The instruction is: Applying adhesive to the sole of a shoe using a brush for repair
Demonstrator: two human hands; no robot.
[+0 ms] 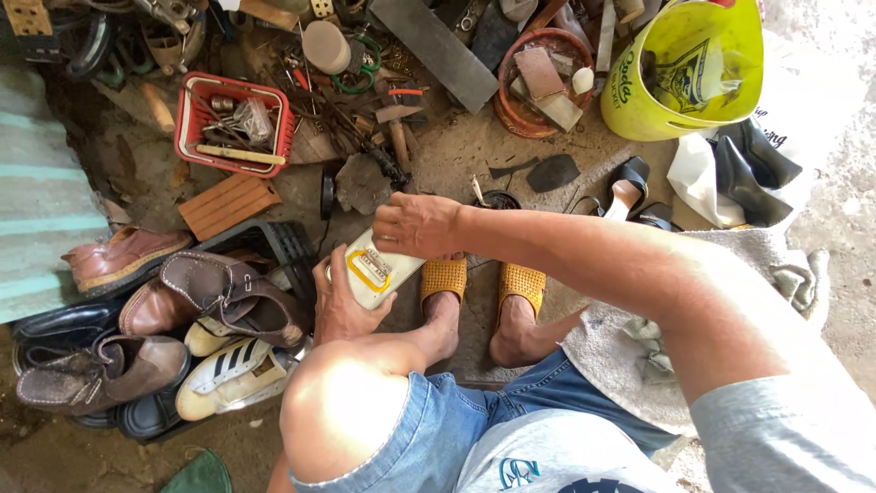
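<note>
My right hand point(415, 224) covers the top of the flat cream can with yellow ring point(376, 271); my left hand's point(345, 301) fingers vanish beneath it.

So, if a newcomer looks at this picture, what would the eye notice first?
Probably the two hands in the middle: the left hand holds a pale flat container with a yellow-framed label, and the right hand rests on its top edge. Next comes the bright yellow bucket at the upper right. Then the pile of worn shoes at the lower left, and the red basket of tools above it.
</note>
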